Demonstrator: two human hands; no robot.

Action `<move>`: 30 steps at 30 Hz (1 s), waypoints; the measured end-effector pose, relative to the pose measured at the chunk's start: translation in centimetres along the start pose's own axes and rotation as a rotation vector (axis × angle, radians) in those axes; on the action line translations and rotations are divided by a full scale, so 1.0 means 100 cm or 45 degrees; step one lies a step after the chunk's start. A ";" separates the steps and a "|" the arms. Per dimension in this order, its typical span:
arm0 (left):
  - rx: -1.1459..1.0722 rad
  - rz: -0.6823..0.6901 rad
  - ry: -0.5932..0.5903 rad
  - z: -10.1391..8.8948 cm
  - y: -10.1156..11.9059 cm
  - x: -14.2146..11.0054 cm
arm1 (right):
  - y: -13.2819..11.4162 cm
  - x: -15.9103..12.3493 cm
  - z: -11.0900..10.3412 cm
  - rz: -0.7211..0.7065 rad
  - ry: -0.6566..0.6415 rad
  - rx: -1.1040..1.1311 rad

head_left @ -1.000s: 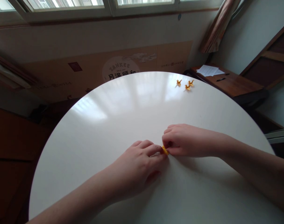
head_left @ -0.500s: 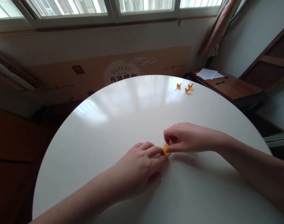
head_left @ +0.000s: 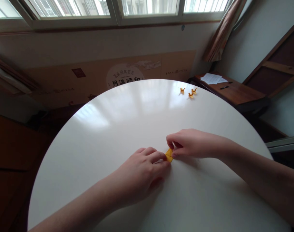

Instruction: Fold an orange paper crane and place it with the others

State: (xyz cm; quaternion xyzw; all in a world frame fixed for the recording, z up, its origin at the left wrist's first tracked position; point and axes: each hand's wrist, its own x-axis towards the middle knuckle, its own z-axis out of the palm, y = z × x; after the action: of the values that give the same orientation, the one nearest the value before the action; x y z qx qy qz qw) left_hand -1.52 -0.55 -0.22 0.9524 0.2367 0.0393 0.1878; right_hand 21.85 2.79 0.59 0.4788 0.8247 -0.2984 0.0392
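Observation:
A small piece of folded yellow paper [head_left: 169,155] lies on the white round table [head_left: 127,122], between my two hands. My left hand [head_left: 149,167] grips its left side, with thumb and index finger closed on the edge. From the right, my right hand [head_left: 183,143] pinches the paper's other edge between thumb and curled fingers. The fingers cover parts of the paper, so its full shape is hidden. Crease lines show on its visible face.
Three small orange-yellow origami birds [head_left: 191,95] stand near the table's far right edge. Beyond it, a brown wooden side table [head_left: 243,93] carries white paper sheets [head_left: 212,78] and a dark object. A printed cardboard panel [head_left: 93,75] leans under the window.
The view has shifted slightly. My right thumb has slid a little to the right off the yellow paper's middle, so more of it shows. My left hand keeps its hold.

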 end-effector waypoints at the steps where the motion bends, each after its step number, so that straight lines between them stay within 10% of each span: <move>1: -0.001 0.000 -0.003 0.000 0.000 0.000 | 0.000 0.000 -0.001 0.012 -0.001 0.008; 30: 0.120 -0.035 -0.023 0.004 0.009 -0.004 | -0.001 0.002 0.003 0.018 0.144 -0.001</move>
State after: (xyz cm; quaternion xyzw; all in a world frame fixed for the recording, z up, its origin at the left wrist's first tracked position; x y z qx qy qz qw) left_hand -1.37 -1.61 -0.23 0.9571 0.2499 0.0171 0.1454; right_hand 21.57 2.69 0.34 0.5008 0.8223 -0.2703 -0.0052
